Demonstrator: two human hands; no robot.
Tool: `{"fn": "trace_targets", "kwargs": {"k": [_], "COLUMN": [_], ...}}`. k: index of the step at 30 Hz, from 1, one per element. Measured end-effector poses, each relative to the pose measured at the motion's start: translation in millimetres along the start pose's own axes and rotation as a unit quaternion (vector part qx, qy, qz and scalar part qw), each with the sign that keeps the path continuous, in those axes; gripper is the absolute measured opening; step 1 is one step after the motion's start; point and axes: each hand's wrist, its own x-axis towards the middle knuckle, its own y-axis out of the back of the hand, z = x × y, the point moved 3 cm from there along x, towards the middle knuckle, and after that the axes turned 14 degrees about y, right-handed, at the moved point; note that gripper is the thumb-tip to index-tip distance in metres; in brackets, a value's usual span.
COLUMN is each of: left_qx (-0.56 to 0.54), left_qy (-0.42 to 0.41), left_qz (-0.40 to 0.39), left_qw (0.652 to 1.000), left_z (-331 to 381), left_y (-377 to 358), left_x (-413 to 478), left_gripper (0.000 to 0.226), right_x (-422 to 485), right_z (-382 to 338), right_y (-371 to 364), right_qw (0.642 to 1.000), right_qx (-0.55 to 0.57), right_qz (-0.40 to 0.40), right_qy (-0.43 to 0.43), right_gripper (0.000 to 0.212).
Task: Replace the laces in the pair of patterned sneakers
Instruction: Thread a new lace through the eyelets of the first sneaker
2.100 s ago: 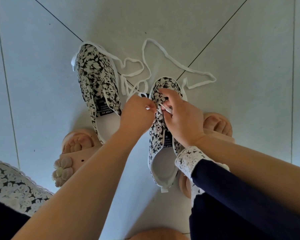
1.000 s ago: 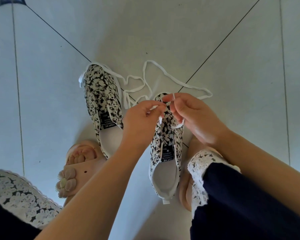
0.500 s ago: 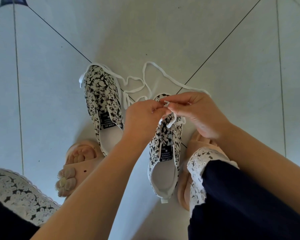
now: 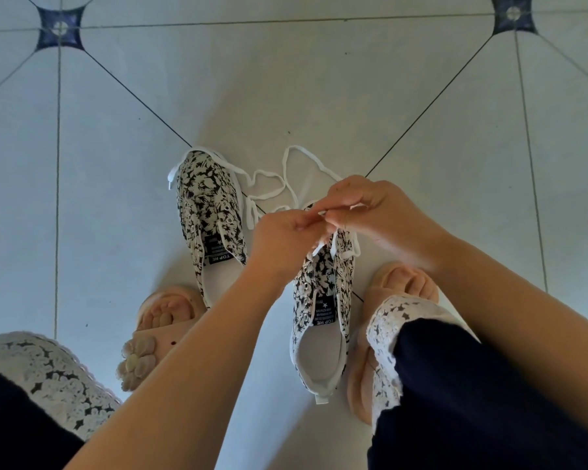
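Hands (image 4: 286, 240) (image 4: 386, 215) with lace (image 4: 334, 243) nearer sneaker's (image 4: 323, 290) far toe

You are handling a flat, woven white cloth lace (image 4: 333, 242), matt and soft-looking. The sneakers (image 4: 207, 198) are showing printed, canvas-like cloth, matt, with small shiny metal eyelets (image 4: 303, 285) and a smooth pale insole (image 4: 319, 354). Under them the floor tiles (image 4: 286, 79) are looking smooth and hard, giving off a faint sheen, with thin dark grout lines. Your slippers (image 4: 404, 283) are looking like matt, rubbery foam, smooth-skinned. Your trousers (image 4: 472, 401) are showing dark, matt cloth edged with openwork white lace trim (image 4: 384, 320), rough in texture.
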Motion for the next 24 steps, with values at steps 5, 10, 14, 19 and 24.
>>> {"fn": "trace_targets", "kwargs": {"k": [5, 10, 14, 19, 24], "left_qx": [-0.02, -0.094, -0.153, -0.315, 0.049], "left_qy": [-0.01, -0.006, 0.003, -0.09, -0.122], "left_qz": [-0.029, -0.016, -0.032, -0.09, 0.109], "left_qw": [0.999, 0.995, 0.988, 0.941, 0.985], "left_z": [-2.6, 5.7, 20.5, 78.8, 61.7], "left_y": [-3.2, 0.8, 6.6, 32.4, 48.2], "left_x": [3.9, -0.2, -12.8, -44.4, -27.4], "left_gripper": [0.006, 0.016, 0.025, 0.026, 0.025], "right_x": [-0.4, -8.8, -26.4, -29.4, -29.8], "right_z": [1.2, 19.5, 39.2, 36.9, 28.5], "right_y": [-6.6, -14.8, -36.6, -41.7, -35.2], "right_qw": [0.99, 0.967, 0.983, 0.971, 0.979], "right_qx": [0.116, 0.24, -0.101, -0.211, -0.194], "right_qz": [-0.008, 0.006, -0.122, -0.096, -0.046], "right_qy": [-0.073, -0.089, -0.094, -0.057, -0.05], "right_gripper": [0.02, 0.034, 0.034, 0.024, 0.021]}}
